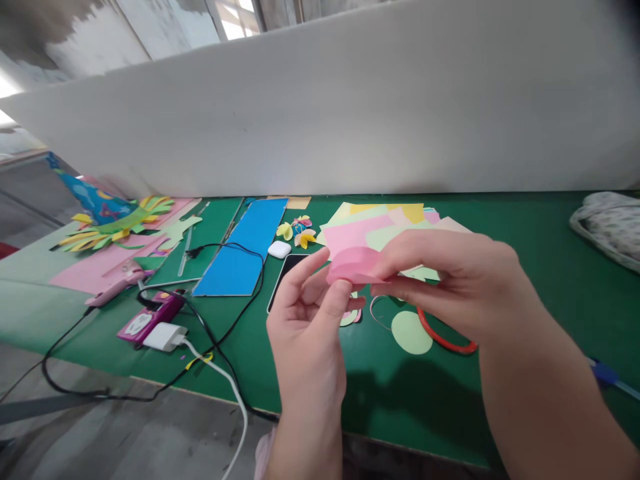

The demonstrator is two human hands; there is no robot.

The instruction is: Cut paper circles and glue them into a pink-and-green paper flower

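1. Head cam: my left hand (pixel 307 327) has the pink paper (pixel 353 262) pinched at its left end, thumb in front, other fingers loosely curled.
2. My right hand (pixel 457 280) is pinching the right end between thumb and fingers. The paper's up in the air between both hands, over the green counter (pixel 525 250), and looks bent or folded, can't tell which.
3. Just below my right hand there's a pale green circle (pixel 412 333) beside a red loop (pixel 450 343), partly hidden.
4. Behind my hands: a messy pile of colored paper (pixel 350 230), with little paper flowers (pixel 304 239) and a white case (pixel 279 250) to its left.
5. Further left: a blue sheet (pixel 237 257), then a pink glue gun (pixel 113 288).
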